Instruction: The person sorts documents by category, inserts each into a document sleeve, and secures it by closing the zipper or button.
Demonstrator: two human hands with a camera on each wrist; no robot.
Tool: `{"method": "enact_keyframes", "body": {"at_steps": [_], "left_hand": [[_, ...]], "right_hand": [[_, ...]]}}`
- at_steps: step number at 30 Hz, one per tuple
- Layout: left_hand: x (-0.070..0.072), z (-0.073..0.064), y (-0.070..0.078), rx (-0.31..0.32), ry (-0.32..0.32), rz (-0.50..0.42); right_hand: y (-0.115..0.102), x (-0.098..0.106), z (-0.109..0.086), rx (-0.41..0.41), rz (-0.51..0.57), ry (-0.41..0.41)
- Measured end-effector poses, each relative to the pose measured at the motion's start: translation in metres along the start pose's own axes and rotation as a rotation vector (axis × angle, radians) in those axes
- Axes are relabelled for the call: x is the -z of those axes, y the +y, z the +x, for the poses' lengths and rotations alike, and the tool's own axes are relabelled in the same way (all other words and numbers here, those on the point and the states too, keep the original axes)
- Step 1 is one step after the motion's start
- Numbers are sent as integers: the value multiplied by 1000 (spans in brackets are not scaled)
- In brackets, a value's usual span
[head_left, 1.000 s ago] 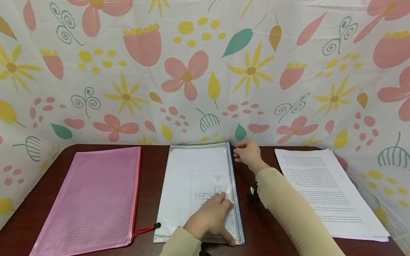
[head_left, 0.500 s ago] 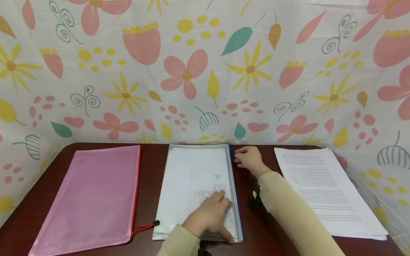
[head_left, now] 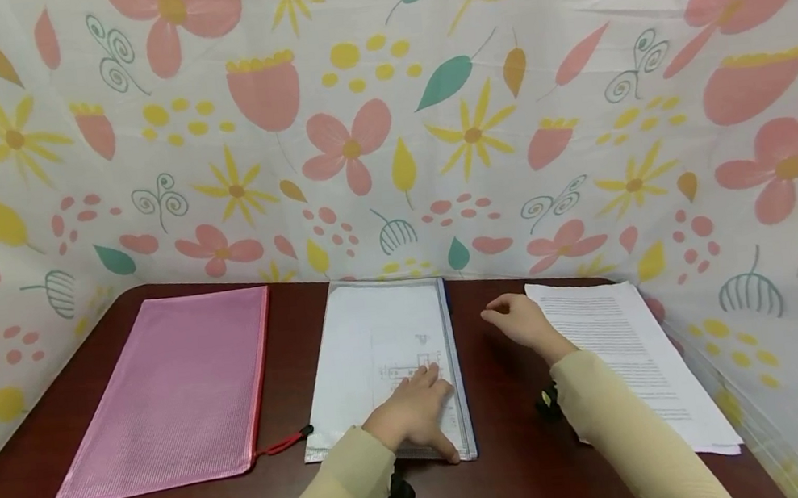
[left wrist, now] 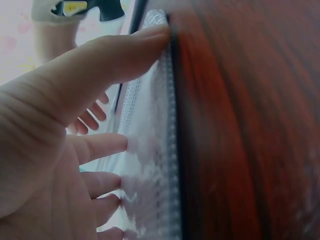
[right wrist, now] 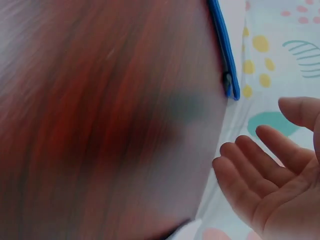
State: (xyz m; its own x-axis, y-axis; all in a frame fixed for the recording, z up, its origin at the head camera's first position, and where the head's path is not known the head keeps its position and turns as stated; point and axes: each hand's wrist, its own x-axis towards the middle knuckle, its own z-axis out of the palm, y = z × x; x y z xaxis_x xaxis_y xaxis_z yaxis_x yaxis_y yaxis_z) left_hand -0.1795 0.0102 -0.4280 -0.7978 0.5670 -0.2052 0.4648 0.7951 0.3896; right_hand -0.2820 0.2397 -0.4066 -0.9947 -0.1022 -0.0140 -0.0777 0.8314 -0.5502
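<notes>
A clear zip document pouch (head_left: 351,351) with a blue edge lies flat at the middle of the table, with a white sheet bearing a line drawing inside. My left hand (head_left: 418,411) rests with spread fingers on its near right part; in the left wrist view the thumb (left wrist: 135,52) reaches the pouch's corner. To the right of the pouch, my right hand (head_left: 519,319) is raised over the table, fingers loosely bent and holding nothing. The right wrist view shows the blue zip edge (right wrist: 222,45) apart from that hand.
A pink mesh zip pouch (head_left: 172,386) with a red pull cord (head_left: 284,443) lies on the left. Printed sheets (head_left: 615,356) are stacked on the right, partly behind the right arm. A flower-patterned cloth (head_left: 345,84) hangs behind the dark wooden table (head_left: 509,465).
My right hand has left the pouch's far right corner and moved right, towards the printed sheets. The left hand stays on the pouch. The head view has shifted slightly.
</notes>
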Motion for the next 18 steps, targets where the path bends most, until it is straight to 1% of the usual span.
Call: {"method": "enact_keyframes", "body": {"at_steps": [5,10,14,18], "left_hand": [[-5,4,11,1,-12,19],[-9,10,23,2,-24,56],[-10,14,33,7,-35,61],[-9,19,40,13,-34,59]], "right_hand": [[11,15,-22,46,-68,-37],[27,29,-43,68,-110,-36],[38,41,-57,55,-129,-14],[49,51,-66,35,-151,-5]]}}
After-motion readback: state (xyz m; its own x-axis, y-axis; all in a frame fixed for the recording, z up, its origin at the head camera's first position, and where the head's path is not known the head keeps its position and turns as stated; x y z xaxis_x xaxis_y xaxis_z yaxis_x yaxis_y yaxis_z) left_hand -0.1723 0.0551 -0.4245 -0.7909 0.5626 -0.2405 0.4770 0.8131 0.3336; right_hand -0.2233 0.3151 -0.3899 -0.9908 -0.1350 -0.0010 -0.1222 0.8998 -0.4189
